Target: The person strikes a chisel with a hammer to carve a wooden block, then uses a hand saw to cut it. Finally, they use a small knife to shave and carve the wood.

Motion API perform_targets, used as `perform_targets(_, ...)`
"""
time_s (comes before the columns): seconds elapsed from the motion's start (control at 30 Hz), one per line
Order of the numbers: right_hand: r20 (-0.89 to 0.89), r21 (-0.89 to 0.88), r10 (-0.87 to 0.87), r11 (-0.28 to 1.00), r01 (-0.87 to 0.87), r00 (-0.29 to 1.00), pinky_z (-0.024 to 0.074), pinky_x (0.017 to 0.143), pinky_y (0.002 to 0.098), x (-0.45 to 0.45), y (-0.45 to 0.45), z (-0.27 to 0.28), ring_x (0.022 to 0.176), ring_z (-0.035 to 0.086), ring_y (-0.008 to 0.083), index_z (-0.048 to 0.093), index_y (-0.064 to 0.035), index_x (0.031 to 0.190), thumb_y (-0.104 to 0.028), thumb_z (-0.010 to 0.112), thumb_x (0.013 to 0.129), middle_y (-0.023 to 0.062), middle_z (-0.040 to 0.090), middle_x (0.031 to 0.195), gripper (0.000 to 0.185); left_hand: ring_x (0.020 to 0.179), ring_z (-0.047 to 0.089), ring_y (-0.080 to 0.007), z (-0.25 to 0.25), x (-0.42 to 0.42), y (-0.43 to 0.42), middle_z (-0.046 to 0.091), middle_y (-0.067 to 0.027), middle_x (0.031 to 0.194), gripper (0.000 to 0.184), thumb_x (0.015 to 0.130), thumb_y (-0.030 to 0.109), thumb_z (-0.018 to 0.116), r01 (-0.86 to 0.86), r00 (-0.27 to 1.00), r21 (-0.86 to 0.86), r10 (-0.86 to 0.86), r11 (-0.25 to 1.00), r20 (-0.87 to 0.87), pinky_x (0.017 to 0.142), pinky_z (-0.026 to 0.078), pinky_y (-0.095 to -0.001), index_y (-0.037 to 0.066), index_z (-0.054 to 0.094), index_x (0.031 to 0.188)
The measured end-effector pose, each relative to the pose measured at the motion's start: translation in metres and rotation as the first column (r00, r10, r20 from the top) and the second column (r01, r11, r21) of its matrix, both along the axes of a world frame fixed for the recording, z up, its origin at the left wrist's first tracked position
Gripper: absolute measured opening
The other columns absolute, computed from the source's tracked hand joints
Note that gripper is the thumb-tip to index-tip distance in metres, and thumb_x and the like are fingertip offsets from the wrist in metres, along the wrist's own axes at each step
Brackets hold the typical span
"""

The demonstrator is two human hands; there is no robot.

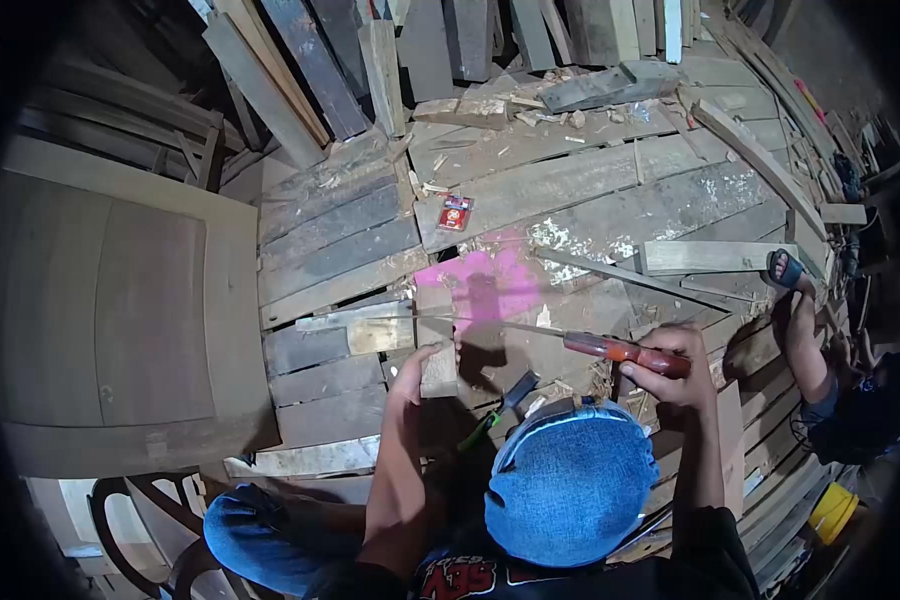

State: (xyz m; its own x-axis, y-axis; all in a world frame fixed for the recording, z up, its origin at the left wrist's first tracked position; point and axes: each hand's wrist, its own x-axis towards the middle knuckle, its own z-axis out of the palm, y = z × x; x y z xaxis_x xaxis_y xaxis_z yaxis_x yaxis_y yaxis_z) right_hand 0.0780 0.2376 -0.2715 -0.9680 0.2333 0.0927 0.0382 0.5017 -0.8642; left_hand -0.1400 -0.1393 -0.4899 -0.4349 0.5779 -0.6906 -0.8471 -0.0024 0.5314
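My left hand (410,374) grips a pale wooden block (438,376) that stands in front of me on the plank floor. In my right hand (678,366) is a red-handled tool (620,353) with a long, thin metal shaft. I cannot tell whether it is a file or a screwdriver. Its shaft points left and crosses over the block near my left fingers; whether it touches the wood is unclear. A tool with a dark head and green handle (488,418) lies between the block and my denim-covered knee (575,485).
A red packet (456,213) lies on the planks ahead. Wood scraps and shavings are scattered around. Upright boards (425,50) lean at the back. A wooden panel (150,300) stands at left. Another person's foot (788,270) is at right, near a beam (715,257) and a yellow container (833,513).
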Motion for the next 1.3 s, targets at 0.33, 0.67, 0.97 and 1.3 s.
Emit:
perform_targets(0.33,0.267,-0.412,-0.241,0.847,0.337,0.933,0.0429,0.061,0.0245,0.018,0.004,-0.005,0.068,0.059,0.0061,0.067,-0.0039,0.074,-0.021,0.084,0.085,-0.0018,0.061,0.067,0.027,0.122,0.064,-0.0431,0.035,-0.004,0.029,0.066,-0.0329,0.127,0.066,0.082,0.018,0.075,-0.215,0.511,-0.809,-0.643,0.547,-0.57,0.102,0.051,-0.0469,-0.008,0.054,0.139)
perform_targets(0.67,0.14,-0.05,-0.13,0.989,0.138,0.982,0.0374,0.049,0.0278,0.017,-0.005,0.077,0.05,0.055,0.0091,0.072,0.0005,0.075,-0.027,0.084,0.083,0.0015,0.058,0.055,0.031,0.103,0.067,-0.0223,0.04,-0.017,0.023,0.074,-0.0132,0.111,0.04,0.085,0.029,0.073,0.537,0.694,-0.573,-0.711,0.619,-0.118,0.089,0.053,-0.0354,-0.001,0.074,0.113)
perform_targets(0.97,0.012,-0.238,-0.484,0.848,0.473,0.875,0.0357,0.054,0.0216,0.016,-0.004,0.037,0.06,0.05,0.0041,0.066,-0.0027,0.085,-0.028,0.075,0.095,-0.0024,0.056,0.069,0.029,0.098,0.072,-0.0244,-0.002,0.02,0.021,0.071,-0.0119,0.117,0.049,0.094,0.03,0.059,0.336,0.941,-0.157,-0.337,0.929,0.024,0.088,0.058,-0.0397,0.005,0.065,0.136)
perform_targets(1.3,0.277,-0.831,-0.756,0.12,0.543,0.593,0.0404,0.057,0.024,0.007,-0.027,-0.136,0.06,0.048,0.0065,0.067,-0.0154,0.097,-0.047,0.067,0.101,-0.006,0.054,0.07,0.032,0.119,0.058,-0.028,-0.018,0.011,0.006,0.062,-0.0148,0.128,0.071,0.082,0.017,0.073,0.288,0.766,-0.49,-0.505,0.823,-0.398,0.1,0.049,-0.0382,0.001,0.045,0.145)
